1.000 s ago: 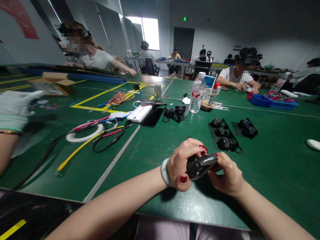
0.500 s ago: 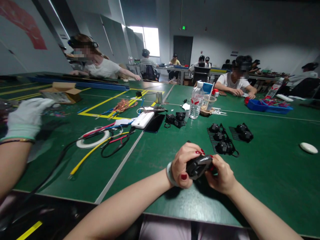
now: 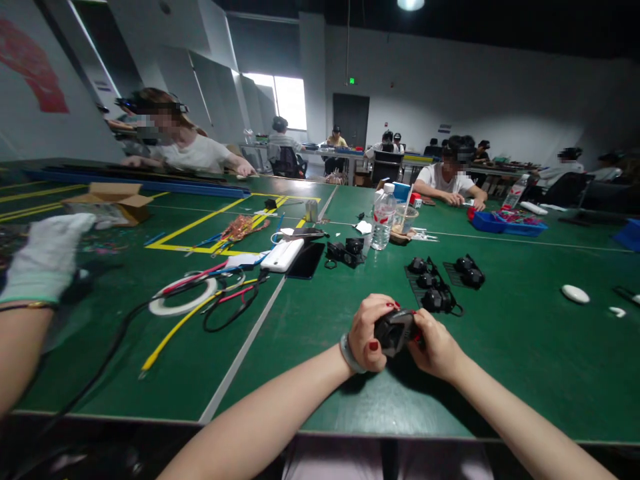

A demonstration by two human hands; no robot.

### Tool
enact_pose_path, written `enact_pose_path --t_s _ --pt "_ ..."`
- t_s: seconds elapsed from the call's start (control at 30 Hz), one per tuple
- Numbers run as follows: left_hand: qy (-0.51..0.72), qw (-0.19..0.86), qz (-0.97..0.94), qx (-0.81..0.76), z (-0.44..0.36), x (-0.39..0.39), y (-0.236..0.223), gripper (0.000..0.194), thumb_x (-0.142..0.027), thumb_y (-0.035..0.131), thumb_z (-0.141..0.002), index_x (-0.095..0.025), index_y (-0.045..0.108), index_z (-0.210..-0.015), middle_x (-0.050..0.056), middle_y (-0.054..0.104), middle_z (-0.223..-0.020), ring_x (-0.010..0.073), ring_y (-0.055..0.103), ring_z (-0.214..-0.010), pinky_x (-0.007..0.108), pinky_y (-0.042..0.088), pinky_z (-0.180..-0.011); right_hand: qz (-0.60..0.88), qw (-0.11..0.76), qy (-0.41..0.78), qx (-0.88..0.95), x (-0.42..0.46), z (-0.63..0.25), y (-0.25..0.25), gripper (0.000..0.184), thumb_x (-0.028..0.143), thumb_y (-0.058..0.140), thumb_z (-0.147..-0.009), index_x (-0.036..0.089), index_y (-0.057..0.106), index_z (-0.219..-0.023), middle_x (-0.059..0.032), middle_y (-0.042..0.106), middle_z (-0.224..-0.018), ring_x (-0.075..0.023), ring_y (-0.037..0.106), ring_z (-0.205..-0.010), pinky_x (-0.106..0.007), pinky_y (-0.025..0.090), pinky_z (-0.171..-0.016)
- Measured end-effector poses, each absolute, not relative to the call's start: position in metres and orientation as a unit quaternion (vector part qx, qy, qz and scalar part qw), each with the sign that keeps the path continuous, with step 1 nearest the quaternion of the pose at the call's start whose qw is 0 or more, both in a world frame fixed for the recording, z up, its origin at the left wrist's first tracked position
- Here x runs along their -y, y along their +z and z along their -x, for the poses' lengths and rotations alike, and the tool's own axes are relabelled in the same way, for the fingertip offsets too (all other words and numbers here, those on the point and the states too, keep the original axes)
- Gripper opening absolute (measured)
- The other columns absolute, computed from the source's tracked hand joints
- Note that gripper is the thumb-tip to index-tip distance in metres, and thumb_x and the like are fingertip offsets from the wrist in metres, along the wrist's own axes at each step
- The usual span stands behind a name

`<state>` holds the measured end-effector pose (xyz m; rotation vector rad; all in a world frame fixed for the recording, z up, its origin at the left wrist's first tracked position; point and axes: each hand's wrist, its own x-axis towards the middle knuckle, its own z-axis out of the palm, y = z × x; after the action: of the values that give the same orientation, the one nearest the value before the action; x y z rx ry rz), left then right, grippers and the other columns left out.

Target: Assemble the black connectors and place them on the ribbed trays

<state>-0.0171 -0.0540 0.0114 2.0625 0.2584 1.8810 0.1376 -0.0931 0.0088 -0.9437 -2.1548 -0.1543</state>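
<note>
While no label reads, left hand (image 3: 367,331) — right hand (image 3: 434,341) — grip clamped on black part (image 3: 394,329).

Both hands on one black plastic part (image 3: 394,331) just above the green table (image 3: 500,373) — left hand (image 3: 369,331) wraps its left side, right hand (image 3: 436,341) grips the right side. Beyond them, more black parts on trays (image 3: 434,288). Water bottle (image 3: 382,217) further back. Left of centre — tape roll (image 3: 181,299), yellow cable (image 3: 175,323), phone (image 3: 307,259). A co-worker's gloved hand (image 3: 47,256) at far left.
</note>
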Motion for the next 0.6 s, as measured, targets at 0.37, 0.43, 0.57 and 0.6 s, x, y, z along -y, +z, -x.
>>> enact_pose_path --t_s 0.37,0.43,0.57,0.6 --pt "0.650 0.439 -0.559 -0.270 0.001 0.049 0.017 0.038 -0.039 0.016 -0.085 -0.015 0.036 -0.108 0.007 0.053 -0.087 0.0138 0.052 -0.074 0.029 0.043 -0.067 0.556 0.302 0.101 0.767 0.120 -0.133 0.046 0.012 0.016 0.043 -0.069 0.018 0.033 -0.075 0.0000 0.048 -0.065 -0.0115 0.046 -0.056 -0.020 0.032 -0.049" --pt "0.631 0.418 -0.579 -0.302 0.004 0.041 0.015 0.039 -0.038 0.014 -0.085 -0.016 0.036 -0.108 0.007 0.055 -0.086 0.0136 0.053 -0.073 0.029 0.043 -0.068 0.594 0.294 0.112 0.741 0.133 -0.147 0.043 0.013 0.018 0.045 -0.068 0.019 0.032 -0.073 0.0013 0.048 -0.062 -0.0110 0.045 -0.053 -0.020 0.030 -0.047" --pt "0.515 0.298 -0.729 -0.339 0.013 0.027 0.010 0.037 -0.039 0.025 -0.084 -0.016 0.036 -0.111 0.007 0.055 -0.091 0.0164 0.052 -0.086 0.033 0.039 -0.080 0.679 0.249 0.130 0.678 0.167 -0.205 0.016 0.015 0.028 0.046 -0.069 0.020 0.034 -0.073 0.0000 0.052 -0.063 -0.0129 0.049 -0.051 -0.021 0.032 -0.046" --pt "0.483 0.275 -0.754 -0.350 0.015 0.025 0.009 0.036 -0.038 0.025 -0.084 -0.016 0.035 -0.112 0.007 0.055 -0.091 0.0167 0.052 -0.086 0.033 0.039 -0.080 0.711 0.232 0.118 0.653 0.174 -0.224 0.007 0.016 0.029 0.047 -0.069 0.020 0.034 -0.073 -0.0003 0.053 -0.062 -0.0138 0.050 -0.051 -0.022 0.033 -0.046"
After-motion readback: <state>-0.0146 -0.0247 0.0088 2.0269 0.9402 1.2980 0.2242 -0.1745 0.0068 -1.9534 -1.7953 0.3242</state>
